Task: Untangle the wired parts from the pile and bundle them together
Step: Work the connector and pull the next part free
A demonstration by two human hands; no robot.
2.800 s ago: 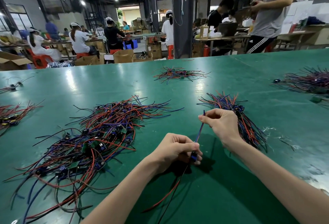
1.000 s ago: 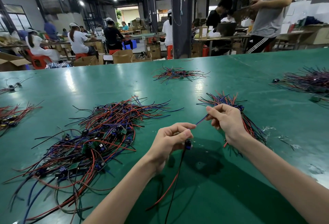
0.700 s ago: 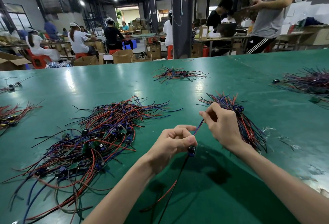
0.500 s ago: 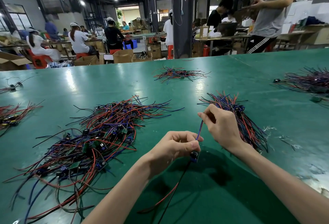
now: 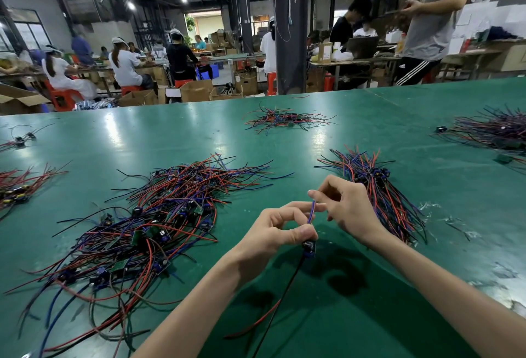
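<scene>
- While the wired part (image 5: 308, 246) is hanging over the green worktop (image 5: 170, 135), the left hand (image 5: 273, 235) is pinching its small module, with the grip curled tight.
- The right hand (image 5: 348, 206) is pinching the upper end of the blue wire (image 5: 311, 212), its grip nearly closed.
- The tangled pile (image 5: 159, 221) is lying to the left of the hands, and the sorted bundle (image 5: 378, 184) is lying just behind the right hand.
</scene>
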